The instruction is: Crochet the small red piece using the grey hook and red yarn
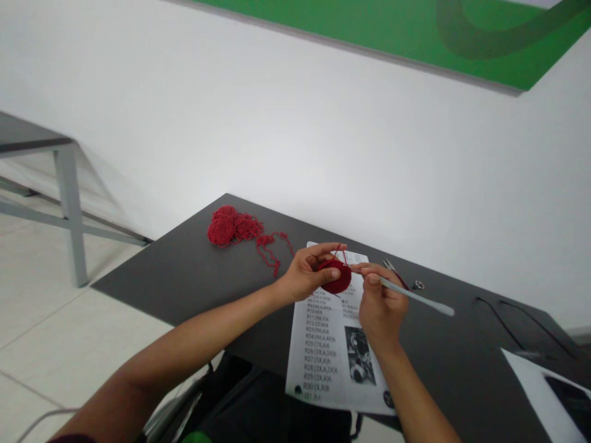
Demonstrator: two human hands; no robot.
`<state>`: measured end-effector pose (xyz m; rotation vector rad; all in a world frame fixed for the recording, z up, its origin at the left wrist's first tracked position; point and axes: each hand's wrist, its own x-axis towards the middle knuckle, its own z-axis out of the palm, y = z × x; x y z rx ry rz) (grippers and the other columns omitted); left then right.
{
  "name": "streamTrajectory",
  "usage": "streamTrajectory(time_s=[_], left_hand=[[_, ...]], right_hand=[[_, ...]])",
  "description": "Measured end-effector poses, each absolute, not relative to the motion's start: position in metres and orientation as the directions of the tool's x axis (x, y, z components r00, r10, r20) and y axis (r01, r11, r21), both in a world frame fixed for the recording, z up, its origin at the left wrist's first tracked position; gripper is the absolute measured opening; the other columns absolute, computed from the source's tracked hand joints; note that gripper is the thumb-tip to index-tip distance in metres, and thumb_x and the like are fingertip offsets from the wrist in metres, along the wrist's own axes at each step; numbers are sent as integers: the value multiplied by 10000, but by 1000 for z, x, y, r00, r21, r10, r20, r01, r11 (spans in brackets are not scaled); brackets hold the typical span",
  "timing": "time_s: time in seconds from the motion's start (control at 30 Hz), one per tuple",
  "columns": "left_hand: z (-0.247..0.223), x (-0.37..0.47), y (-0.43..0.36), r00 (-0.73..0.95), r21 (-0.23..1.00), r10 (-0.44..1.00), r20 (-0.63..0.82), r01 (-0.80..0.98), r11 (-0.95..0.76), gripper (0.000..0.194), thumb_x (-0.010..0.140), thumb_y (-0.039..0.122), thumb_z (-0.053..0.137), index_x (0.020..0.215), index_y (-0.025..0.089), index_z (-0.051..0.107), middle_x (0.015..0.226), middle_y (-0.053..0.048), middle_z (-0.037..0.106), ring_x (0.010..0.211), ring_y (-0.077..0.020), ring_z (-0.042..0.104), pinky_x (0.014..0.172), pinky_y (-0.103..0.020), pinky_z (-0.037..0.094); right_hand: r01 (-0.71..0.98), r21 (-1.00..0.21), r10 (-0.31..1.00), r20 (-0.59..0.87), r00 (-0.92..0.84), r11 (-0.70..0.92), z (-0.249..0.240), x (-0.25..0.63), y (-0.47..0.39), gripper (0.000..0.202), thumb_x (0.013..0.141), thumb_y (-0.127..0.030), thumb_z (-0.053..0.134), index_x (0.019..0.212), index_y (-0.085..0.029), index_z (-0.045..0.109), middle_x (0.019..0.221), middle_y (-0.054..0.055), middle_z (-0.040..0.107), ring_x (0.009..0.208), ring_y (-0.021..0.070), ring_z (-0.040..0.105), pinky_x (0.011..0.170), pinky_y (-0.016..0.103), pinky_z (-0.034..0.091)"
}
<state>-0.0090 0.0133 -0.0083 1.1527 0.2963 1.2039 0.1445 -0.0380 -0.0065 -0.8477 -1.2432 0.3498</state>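
A round red yarn piece (340, 281) is pinched by left hand (302, 275); at its edge, slim pale-handled tool (425, 299) is gripped by right hand (379, 304); steady guiding seems needed

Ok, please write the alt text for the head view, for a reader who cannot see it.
The left hand holds a round red piece while the right hand holds a hook to it, above a printed sheet. Red yarn lies to the left on the dark table, before a white wall.

Eyeglasses (512, 326) lie folded out near a white sheet (530, 387).
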Motion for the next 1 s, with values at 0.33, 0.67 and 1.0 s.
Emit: streamTrajectory(time_s=[0.33, 0.67, 1.0], left_hand=[[-8, -11, 14, 355, 826, 826, 437, -522, -213, 547, 705, 318, 898, 1200, 166, 722, 787, -22, 710, 661, -110, 632, 638, -225, 529], [-16, -11, 12, 265, 809, 771, 579, -308, -501, 542, 793, 278, 819, 1300, 145, 680, 827, -50, 737, 660, -122, 637, 618, -235, 527], [-18, -10, 7, 184, 716, 693, 697, -129, -686, 447, 844, 294, 765, 1270, 176, 703, 903, -85, 779, 724, -145, 685, 666, -241, 563]], right_hand=[[363, -614, 581, 787, 208, 701, -1, 143, -43, 127, 967, -289, 624, 896, -219, 703, 899, 37, 765, 855, 201, 742, 786, 357, 589], [509, -503, 545, 835, 75, 699, -3, 144, -44, 103, 969, -213, 594, 941, -229, 693, 961, 47, 761, 928, 214, 743, 847, 399, 612], [691, -216, 399, 909, -115, 690, -20, 147, -36, 198, 947, -197, 643, 1107, -300, 697, 1077, 50, 754, 1071, 249, 727, 939, 466, 628]])
